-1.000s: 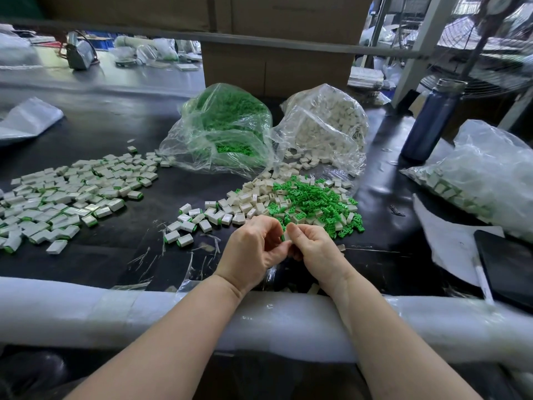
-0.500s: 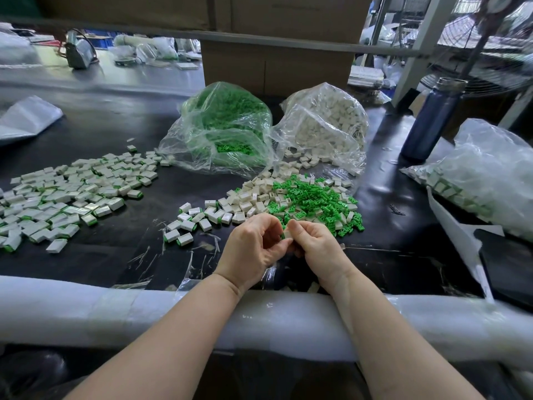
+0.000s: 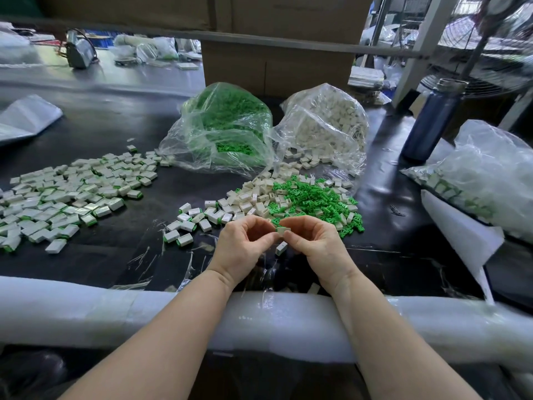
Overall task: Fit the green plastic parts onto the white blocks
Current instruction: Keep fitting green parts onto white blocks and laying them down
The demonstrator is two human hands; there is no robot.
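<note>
Block in hand: a white block (image 3: 281, 230) is pinched between the fingertips of both hands, just in front of the person's chest line and above the table (image 3: 403, 255).
Second block: another white block (image 3: 280, 248) sits just below the pinched one, held low in the right hand (image 3: 314, 243); how it is gripped cannot be made out.
Green part: whether one is already seated in the pinched block is hidden by the fingers.
Hands: the left hand (image 3: 245, 243) and right hand are together, thumbs and forefingers curled and closed on the block.
Step in hand (judged): pressing a green part home. It likely goes best with the part squared to the block's opening and pushed straight, not rocked.
Supply: the loose pile of green parts (image 3: 314, 197) and white blocks (image 3: 248, 197) lies just beyond the hands, within easy reach.
Finished pieces: a spread of fitted blocks (image 3: 72, 194) lies well to the left of the left hand.
Bags: a bag of green parts (image 3: 225, 125) and a bag of white blocks (image 3: 326, 125) stand farther beyond the pile.
</note>
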